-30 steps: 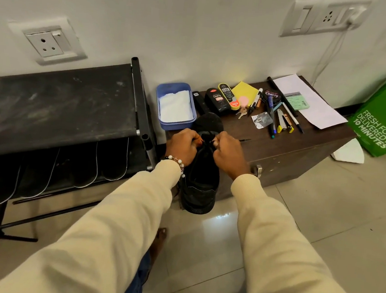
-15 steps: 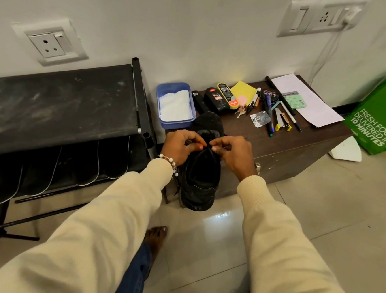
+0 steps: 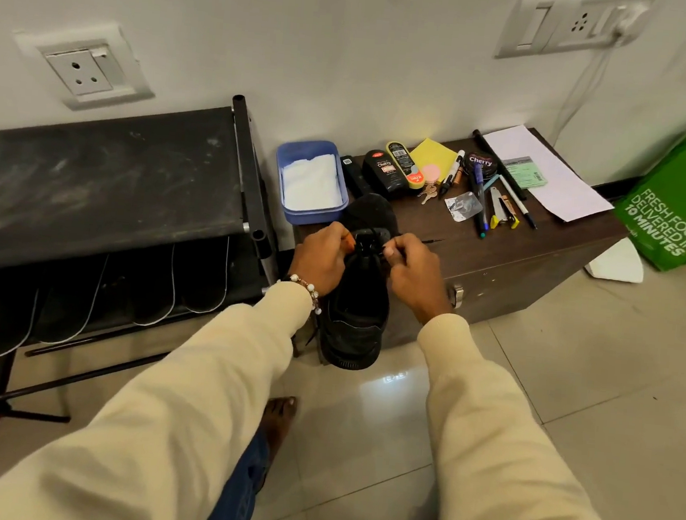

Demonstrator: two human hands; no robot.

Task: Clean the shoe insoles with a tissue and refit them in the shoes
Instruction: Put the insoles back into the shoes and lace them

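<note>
Two hands at work, both pinching laces. Largest to the left: black shoe rack [image 3: 99,180], dusty on top, dark soles lined up beneath. Beside it, brown desk [image 3: 511,258] against the white wall, crowded at the back. Green bag [image 3: 677,210] on the tiled floor to the right. Black shoe [image 3: 356,302] propped heel-down against the desk front, toe resting on the desk edge. Blue tub [image 3: 310,215] holding white tissue [image 3: 308,182], just behind the toe. Left hand [image 3: 320,258], beaded bracelet at the wrist, and right hand [image 3: 413,272] either side of the tongue, fingers curled. Insole inside: cannot tell. Smaller still: polish bottles [image 3: 394,173], pens [image 3: 481,205].
</note>
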